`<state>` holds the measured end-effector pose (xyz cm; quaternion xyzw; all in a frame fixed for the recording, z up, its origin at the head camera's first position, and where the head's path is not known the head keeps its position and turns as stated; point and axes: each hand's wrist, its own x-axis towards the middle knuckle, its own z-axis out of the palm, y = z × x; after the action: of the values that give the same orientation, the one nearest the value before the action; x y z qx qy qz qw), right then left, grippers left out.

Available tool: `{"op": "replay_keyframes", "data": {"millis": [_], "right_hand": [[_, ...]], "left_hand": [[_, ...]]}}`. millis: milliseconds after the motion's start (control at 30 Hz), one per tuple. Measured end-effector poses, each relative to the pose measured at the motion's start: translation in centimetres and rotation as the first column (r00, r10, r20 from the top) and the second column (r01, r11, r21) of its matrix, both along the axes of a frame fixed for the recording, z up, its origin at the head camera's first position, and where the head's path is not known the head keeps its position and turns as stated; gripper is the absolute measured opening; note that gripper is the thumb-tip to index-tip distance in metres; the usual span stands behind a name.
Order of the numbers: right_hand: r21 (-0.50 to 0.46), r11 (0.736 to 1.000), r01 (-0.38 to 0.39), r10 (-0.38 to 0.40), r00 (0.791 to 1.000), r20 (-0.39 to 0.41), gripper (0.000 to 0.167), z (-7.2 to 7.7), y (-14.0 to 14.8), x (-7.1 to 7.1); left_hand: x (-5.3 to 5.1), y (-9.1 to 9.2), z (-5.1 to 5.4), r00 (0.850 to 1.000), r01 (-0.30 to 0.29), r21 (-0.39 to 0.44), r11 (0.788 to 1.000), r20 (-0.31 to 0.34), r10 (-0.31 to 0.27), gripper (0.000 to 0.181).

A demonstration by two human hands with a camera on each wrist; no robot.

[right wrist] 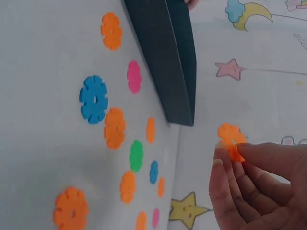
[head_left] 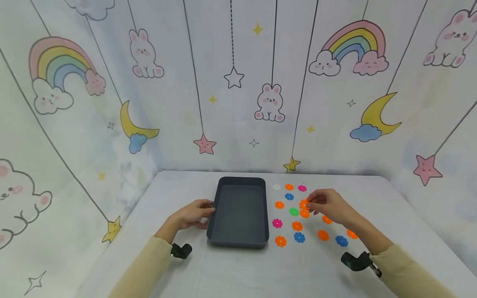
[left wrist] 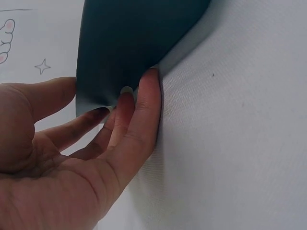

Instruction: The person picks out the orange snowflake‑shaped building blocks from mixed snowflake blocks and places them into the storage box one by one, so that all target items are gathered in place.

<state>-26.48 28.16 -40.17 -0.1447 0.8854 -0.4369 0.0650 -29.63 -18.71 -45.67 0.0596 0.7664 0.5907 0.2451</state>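
Note:
A dark grey rectangular tray [head_left: 240, 215] stands on the white-covered table. At its left side my left hand [head_left: 193, 213] holds the wall. In the left wrist view, the thumb reaches over the rim with its tip hidden, and the fingers [left wrist: 148, 105] lie against the outer wall. To the right of the tray, my right hand [head_left: 329, 203] pinches an orange flower-shaped plastic disc [right wrist: 231, 136] between thumb and fingertips, raised above the table. Below that hand lie more notched discs, including a green disc [head_left: 294, 212] and an orange disc [head_left: 304, 213].
Several discs lie spread right of the tray, among them a pink disc [head_left: 277, 223], a blue disc [head_left: 341, 241] and a white disc [head_left: 276, 187]. A patterned cloth backdrop [head_left: 167, 107] rises behind the table [head_left: 238, 273]. Each wrist wears a black camera.

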Motion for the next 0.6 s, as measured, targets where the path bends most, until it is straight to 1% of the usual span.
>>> {"op": "replay_keyframes", "data": {"millis": [100,200,300,500,600], "right_hand": [[-0.001,1.0,0.002,-0.002,1.0,-0.004,0.021,0.1,-1.3,0.2],[-0.008,1.0,-0.014,0.014,1.0,-0.023,0.02,0.0,-2.6,0.3],[-0.028,0.998,-0.049,0.048,0.998,-0.032,0.019,-0.1,-3.8,0.4],[-0.059,0.994,-0.09,0.089,0.996,-0.01,0.018,-0.5,-6.2,0.2],[-0.066,0.992,-0.103,0.103,0.995,-0.001,0.015,-0.8,-7.4,0.1]], "left_hand": [[0.0,0.1,0.1,1.0,-0.001,0.0,1.0,0.0,0.001,0.052],[0.1,0.1,0.0,1.0,-0.007,-0.002,1.0,0.003,0.007,0.052],[0.2,0.0,0.0,1.0,-0.007,-0.004,1.0,0.004,0.007,0.053],[0.2,-0.1,-0.1,1.0,-0.009,-0.01,1.0,-0.004,0.009,0.054],[0.1,0.0,-0.1,1.0,-0.015,-0.009,1.0,0.004,0.015,0.055]]}}
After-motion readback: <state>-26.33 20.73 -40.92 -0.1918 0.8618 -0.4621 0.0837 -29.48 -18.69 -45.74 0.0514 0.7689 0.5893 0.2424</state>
